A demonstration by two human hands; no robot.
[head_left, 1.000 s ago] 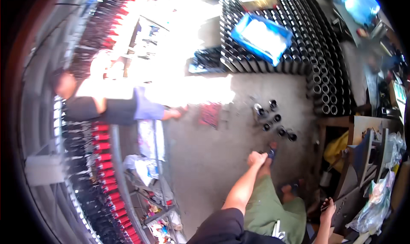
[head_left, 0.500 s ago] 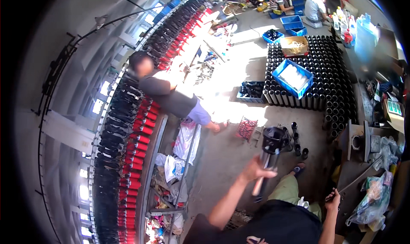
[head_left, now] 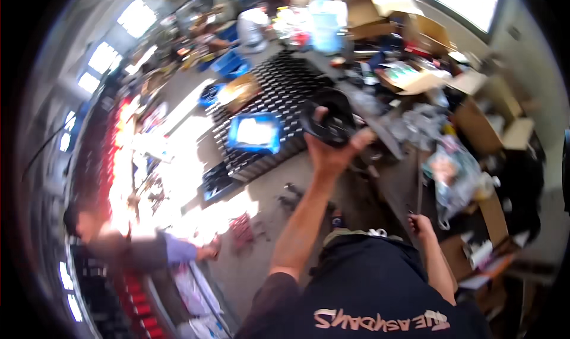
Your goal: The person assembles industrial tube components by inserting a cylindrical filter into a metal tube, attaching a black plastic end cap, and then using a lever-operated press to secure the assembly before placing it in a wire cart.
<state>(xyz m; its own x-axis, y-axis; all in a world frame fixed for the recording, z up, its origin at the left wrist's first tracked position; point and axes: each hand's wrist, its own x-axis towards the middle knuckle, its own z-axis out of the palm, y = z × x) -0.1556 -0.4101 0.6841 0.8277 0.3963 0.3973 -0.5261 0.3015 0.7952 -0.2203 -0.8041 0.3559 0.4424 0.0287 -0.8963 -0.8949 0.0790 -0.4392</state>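
Note:
My left hand point(head_left: 331, 160) is raised in front of me, its fingers and thumb wrapped round a black cylindrical part point(head_left: 333, 124). The round, hollow-looking end of that part faces up, and motion smears its detail. Lower and to the right, my right hand point(head_left: 422, 225) is closed on the near end of a long thin rod point(head_left: 419, 181). The rod reaches away from me alongside the cluttered bench. Beside it lies a clear plastic bag with mixed contents point(head_left: 454, 176).
Rows of black tubes point(head_left: 285, 78) stand on the floor, with a blue crate point(head_left: 274, 138) and a cardboard box point(head_left: 240, 92) on top. Open cartons point(head_left: 493, 110) crowd the right side. A co-worker point(head_left: 139, 244) is at the left by the red and black rack. A red stool point(head_left: 241, 229) stands on the floor.
My view has swung to the right, so the bench fills more of it. My left hand has brought the black part up and across toward the bench; my right hand keeps the rod.

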